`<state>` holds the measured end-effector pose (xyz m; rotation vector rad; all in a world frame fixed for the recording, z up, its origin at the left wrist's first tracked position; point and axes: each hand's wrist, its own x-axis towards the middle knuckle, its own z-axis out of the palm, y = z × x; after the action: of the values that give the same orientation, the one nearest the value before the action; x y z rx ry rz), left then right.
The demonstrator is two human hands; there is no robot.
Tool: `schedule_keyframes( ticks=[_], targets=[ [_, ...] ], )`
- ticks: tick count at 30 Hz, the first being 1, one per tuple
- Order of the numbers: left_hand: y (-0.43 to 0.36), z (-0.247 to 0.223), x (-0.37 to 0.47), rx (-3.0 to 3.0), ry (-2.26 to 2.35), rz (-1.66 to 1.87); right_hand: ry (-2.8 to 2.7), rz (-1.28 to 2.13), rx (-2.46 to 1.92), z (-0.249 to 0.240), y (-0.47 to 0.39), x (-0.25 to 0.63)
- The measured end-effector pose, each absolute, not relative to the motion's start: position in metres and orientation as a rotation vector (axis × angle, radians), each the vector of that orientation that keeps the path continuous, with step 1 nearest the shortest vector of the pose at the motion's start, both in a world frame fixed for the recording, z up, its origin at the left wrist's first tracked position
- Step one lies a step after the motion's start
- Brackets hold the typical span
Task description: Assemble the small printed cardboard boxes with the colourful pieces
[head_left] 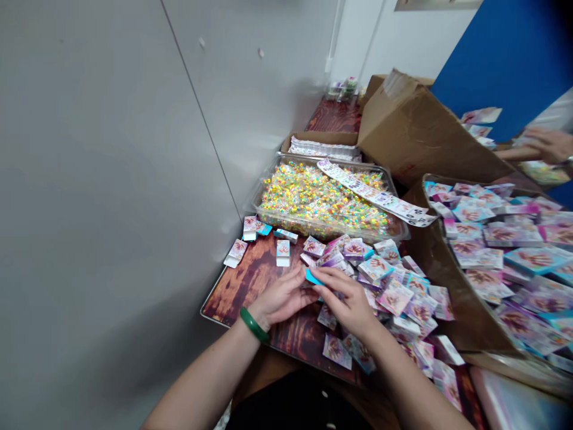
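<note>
Between my two hands, over the near part of the wooden-patterned table (224, 298), is a small blue-flapped box (314, 278), mostly covered by fingers. My left hand (286, 297), below a green bangle (253, 324), has its fingers closed around the box's left side. From the right, my right hand (347, 298) pinches the blue flap. A loose pile of small printed boxes (396, 295) lies beside and beyond my right hand. Several open boxes, one an upright white-flapped box (283, 252), are spread out past my left hand.
Behind the boxes is a clear plastic tray (308, 222) full of bagged colourful beads, with a printed strip (376, 194) across it. A large carton (441, 280) of small boxes stands at right. A grey wall (134, 179) borders the left. Another person's hand (548, 145) reaches in far right.
</note>
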<state>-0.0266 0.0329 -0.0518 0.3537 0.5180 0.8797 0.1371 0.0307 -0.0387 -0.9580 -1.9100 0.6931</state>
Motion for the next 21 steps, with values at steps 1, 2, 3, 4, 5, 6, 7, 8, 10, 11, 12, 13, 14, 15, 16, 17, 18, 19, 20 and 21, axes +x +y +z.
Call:
schedule_keyframes(
  ticks=[1, 2, 3, 4, 5, 6, 7, 8, 10, 11, 12, 13, 14, 15, 16, 17, 18, 19, 20, 21],
  targets=[
    [0.033, -0.051, -0.027, 0.366, 0.526, 0.877, -1.863, 0.778, -0.967, -0.036, 0.031, 0.137],
    [0.033, -0.049, -0.027, 0.379, 0.54, 0.876, -1.822, 0.842, -0.977, -0.033, 0.031, 0.137],
    [0.033, -0.047, -0.027, 0.391, 0.56, 0.873, -1.793, 0.879, -0.989, -0.031, 0.032, 0.137],
    [0.033, -0.045, -0.027, 0.402, 0.582, 0.87, -1.782, 0.887, -1.001, -0.029, 0.032, 0.137],
    [0.033, -0.043, -0.027, 0.411, 0.606, 0.868, -1.792, 0.87, -1.011, -0.027, 0.031, 0.137],
    [0.033, -0.042, -0.027, 0.416, 0.627, 0.868, -1.822, 0.833, -1.016, -0.026, 0.031, 0.136],
    [0.033, -0.041, -0.027, 0.416, 0.645, 0.87, -1.868, 0.783, -1.017, -0.026, 0.03, 0.136],
    [0.033, -0.04, -0.026, 0.413, 0.662, 0.875, -1.925, 0.723, -1.013, -0.025, 0.029, 0.136],
    [0.034, -0.039, -0.026, 0.404, 0.689, 0.89, -2.038, 0.602, -1.005, -0.025, 0.027, 0.135],
    [0.034, -0.039, -0.025, 0.399, 0.703, 0.9, -2.087, 0.551, -1.004, -0.026, 0.026, 0.135],
    [0.034, -0.039, -0.025, 0.396, 0.713, 0.908, -2.127, 0.513, -1.006, -0.026, 0.025, 0.136],
    [0.035, -0.039, -0.025, 0.395, 0.72, 0.914, -2.151, 0.49, -1.01, -0.026, 0.024, 0.136],
    [0.035, -0.039, -0.025, 0.393, 0.725, 0.913, -2.157, 0.492, -1.016, -0.026, 0.024, 0.137],
    [0.034, -0.038, -0.025, 0.391, 0.728, 0.908, -2.14, 0.52, -1.032, -0.025, 0.025, 0.137],
    [0.034, -0.038, -0.025, 0.39, 0.731, 0.899, -2.103, 0.577, -1.06, -0.024, 0.025, 0.138],
    [0.034, -0.036, -0.025, 0.387, 0.734, 0.892, -2.053, 0.656, -1.097, -0.023, 0.026, 0.138],
    [0.034, -0.035, -0.024, 0.384, 0.736, 0.887, -1.998, 0.741, -1.136, -0.022, 0.027, 0.138],
    [0.034, -0.034, -0.023, 0.379, 0.737, 0.888, -1.945, 0.809, -1.167, -0.022, 0.027, 0.137],
    [0.034, -0.033, -0.023, 0.375, 0.733, 0.891, -1.907, 0.843, -1.185, -0.023, 0.027, 0.136],
    [0.034, -0.033, -0.022, 0.372, 0.725, 0.896, -1.89, 0.833, -1.186, -0.025, 0.027, 0.134]
  ],
)
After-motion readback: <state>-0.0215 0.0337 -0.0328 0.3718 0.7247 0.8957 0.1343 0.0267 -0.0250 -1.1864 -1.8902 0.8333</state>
